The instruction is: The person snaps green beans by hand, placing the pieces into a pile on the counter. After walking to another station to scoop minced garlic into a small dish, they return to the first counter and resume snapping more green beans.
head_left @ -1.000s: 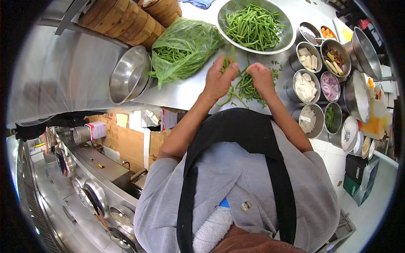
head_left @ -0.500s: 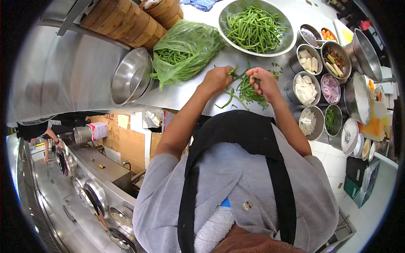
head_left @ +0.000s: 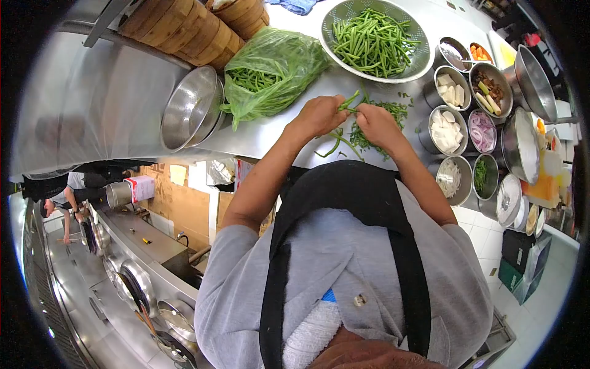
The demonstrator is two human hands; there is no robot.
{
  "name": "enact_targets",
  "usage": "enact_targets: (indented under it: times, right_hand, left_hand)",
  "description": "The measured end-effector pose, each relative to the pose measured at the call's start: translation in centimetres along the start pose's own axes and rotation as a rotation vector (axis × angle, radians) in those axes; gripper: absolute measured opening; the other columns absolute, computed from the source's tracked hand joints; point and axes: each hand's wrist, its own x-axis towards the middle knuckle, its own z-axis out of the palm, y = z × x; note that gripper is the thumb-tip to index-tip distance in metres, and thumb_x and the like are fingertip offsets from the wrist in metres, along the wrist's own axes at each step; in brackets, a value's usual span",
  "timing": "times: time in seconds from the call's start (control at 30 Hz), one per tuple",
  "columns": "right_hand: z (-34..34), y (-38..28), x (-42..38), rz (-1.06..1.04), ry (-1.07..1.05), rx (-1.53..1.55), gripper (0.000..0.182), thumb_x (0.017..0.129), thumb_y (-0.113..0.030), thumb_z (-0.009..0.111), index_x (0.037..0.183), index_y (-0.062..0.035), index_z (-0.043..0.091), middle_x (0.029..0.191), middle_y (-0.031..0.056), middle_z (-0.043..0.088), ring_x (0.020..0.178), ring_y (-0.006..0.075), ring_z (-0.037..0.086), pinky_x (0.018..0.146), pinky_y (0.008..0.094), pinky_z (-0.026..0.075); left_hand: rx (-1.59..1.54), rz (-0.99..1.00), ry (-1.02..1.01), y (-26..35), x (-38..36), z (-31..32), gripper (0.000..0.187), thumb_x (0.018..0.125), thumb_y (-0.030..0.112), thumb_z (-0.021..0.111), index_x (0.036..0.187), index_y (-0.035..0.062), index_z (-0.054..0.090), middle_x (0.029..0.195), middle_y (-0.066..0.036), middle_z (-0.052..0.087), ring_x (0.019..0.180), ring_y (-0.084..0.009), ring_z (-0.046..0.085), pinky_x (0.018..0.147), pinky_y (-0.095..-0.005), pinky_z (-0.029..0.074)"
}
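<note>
Between my hands are a few green beans (head_left: 348, 102). My left hand (head_left: 321, 115) is closed round them, their tips sticking out past its fingers. My right hand (head_left: 380, 126) pinches at the bean ends, its fingertips close to the left ones. Beneath and behind the right hand lies a pile of small green bean trimmings (head_left: 393, 112). Some loose whole beans (head_left: 335, 145) rest on the steel counter (head_left: 276, 142) below my left hand. An open green plastic bag (head_left: 294, 60) of beans sits to the left, and a colander (head_left: 424, 58) heaped with beans stands beyond my hands.
Metal containers of tofu (head_left: 452, 92), white slices (head_left: 445, 130) and red onion (head_left: 482, 130) line the right. Steel bowls (head_left: 192, 111) and bamboo steamers (head_left: 184, 31) stand left. Another person (head_left: 67, 195) works at a stove, far left.
My right hand has come down and left onto the bean ends, its fingers closing in beside my left hand. The distant person has leaned further into view.
</note>
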Motion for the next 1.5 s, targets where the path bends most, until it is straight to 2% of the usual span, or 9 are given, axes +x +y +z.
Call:
enact_targets:
  times: [0.17,0.27,0.47,0.57,0.87,1.03,1.17,1.3,1.5]
  right_hand:
    - [-0.2,-1.0,0.0,0.167,0.131,0.137,0.02,0.081,-0.015,0.047,0.085,-0.0023,0.062,0.085,0.0201,0.062,0.083,0.0396,0.06,0.075,0.0491,0.045]
    - [-0.2,2.3,0.9,0.023,0.398,0.325,0.017,0.08,-0.014,0.049,0.082,-0.0036,0.062,0.072,0.0151,0.059,0.072,0.0328,0.061,0.066,0.0434,0.047]
    - [0.0,0.7,0.3,0.464,-0.057,1.023,0.022,0.086,-0.012,0.047,0.097,-0.0044,0.065,0.059,-0.0003,0.045,0.042,0.008,0.037,0.04,0.023,0.031]
    - [-0.2,-0.5,-0.3,0.391,-0.084,1.206,0.03,0.086,-0.013,0.046,0.11,-0.0027,0.062,0.057,-0.0034,0.042,0.04,0.0044,0.032,0.037,0.0212,0.023]
    - [-0.7,1.1,-0.3,0.004,-0.1,0.867,0.031,0.084,-0.013,0.045,0.102,0.0021,0.066,0.061,-0.0011,0.049,0.043,0.0044,0.034,0.038,0.0196,0.027]
    - [-0.6,0.8,-0.3,0.005,-0.076,0.666,0.02,0.079,-0.015,0.055,0.084,0.0003,0.066,0.072,0.009,0.067,0.062,0.0136,0.057,0.059,0.0304,0.046]
    - [-0.2,-0.1,-0.4,0.103,0.075,0.39,0.022,0.08,-0.019,0.055,0.081,-0.0008,0.066,0.068,0.009,0.064,0.062,0.0147,0.059,0.062,0.0304,0.047]
    - [1.3,2.7,0.2,0.343,0.12,1.057,0.023,0.082,-0.016,0.052,0.084,0.0006,0.068,0.056,0.0028,0.05,0.044,0.0101,0.045,0.042,0.0266,0.036]
    - [-0.5,-0.8,-1.7,0.313,-0.268,1.183,0.023,0.086,-0.015,0.05,0.091,0.0006,0.066,0.055,-0.001,0.046,0.037,0.0057,0.033,0.034,0.0213,0.026]
  left_hand:
    - [-0.024,0.089,0.063,-0.1,-0.2,0.8,0.023,0.087,0.029,0.059,0.094,0.0071,0.059,0.079,-0.02,0.061,0.078,-0.0397,0.058,0.068,-0.0458,0.045]
    - [-0.18,0.054,0.217,-1.0,0.2,1.2,0.024,0.089,0.029,0.058,0.092,0.0055,0.058,0.073,-0.014,0.061,0.07,-0.032,0.059,0.064,-0.041,0.045]
    - [-1.118,-0.268,0.106,0.7,-0.4,-1.8,0.018,0.095,0.027,0.053,0.088,0.0102,0.051,0.062,0.003,0.046,0.044,-0.0035,0.033,0.039,-0.0195,0.024]
    - [-1.303,-0.271,0.048,0.7,-0.8,-2.2,0.019,0.094,0.028,0.055,0.089,0.0104,0.052,0.06,0.003,0.046,0.042,-0.0051,0.034,0.038,-0.0202,0.025]
    - [-1.005,-0.223,0.08,0.8,-0.8,-2.1,0.018,0.095,0.026,0.053,0.087,0.0095,0.05,0.063,0.002,0.048,0.049,-0.0053,0.038,0.044,-0.0211,0.03]
    - [-0.759,-0.132,0.128,0.5,-0.8,-1.3,0.021,0.093,0.026,0.055,0.087,0.0065,0.05,0.065,0.0,0.05,0.06,-0.0089,0.046,0.056,-0.026,0.039]
    - [-0.509,-0.057,0.164,2.8,-1.9,-1.7,0.022,0.094,0.026,0.055,0.094,0.0049,0.048,0.068,-0.006,0.055,0.062,-0.0143,0.051,0.058,-0.0333,0.042]
    - [-0.658,-0.009,0.358,4.1,-2.4,-0.8,0.024,0.096,0.027,0.051,0.094,0.0032,0.049,0.069,-0.003,0.053,0.062,-0.0113,0.05,0.057,-0.0273,0.042]
    - [-0.616,-0.106,0.472,2.1,-1.4,0.6,0.022,0.097,0.026,0.05,0.095,0.0036,0.049,0.068,-0.002,0.053,0.062,-0.01,0.048,0.055,-0.0259,0.04]
